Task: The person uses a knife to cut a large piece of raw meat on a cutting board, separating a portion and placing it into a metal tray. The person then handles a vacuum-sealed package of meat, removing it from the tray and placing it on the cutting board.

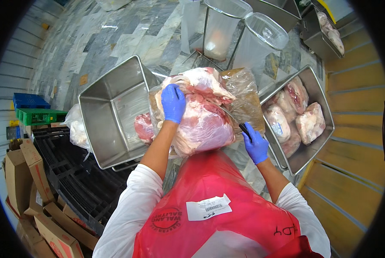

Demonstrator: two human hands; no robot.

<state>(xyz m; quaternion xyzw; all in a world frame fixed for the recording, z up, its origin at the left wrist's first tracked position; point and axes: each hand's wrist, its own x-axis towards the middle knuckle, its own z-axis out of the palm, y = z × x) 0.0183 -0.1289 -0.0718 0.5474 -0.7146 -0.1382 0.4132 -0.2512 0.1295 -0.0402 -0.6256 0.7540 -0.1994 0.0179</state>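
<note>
A big slab of raw pink meat, partly wrapped in clear plastic film, lies in front of me over a brown board. My left hand, in a blue glove, presses flat on the meat's upper left side. My right hand, also in a blue glove, grips the black handle of a knife whose thin blade runs up into the meat's right side. I wear a red plastic apron over white sleeves.
A steel bin on my left holds one meat piece. A steel bin on my right holds several wrapped meat cuts. Bag-lined wire stands are ahead. A black pallet and cardboard boxes lie at lower left.
</note>
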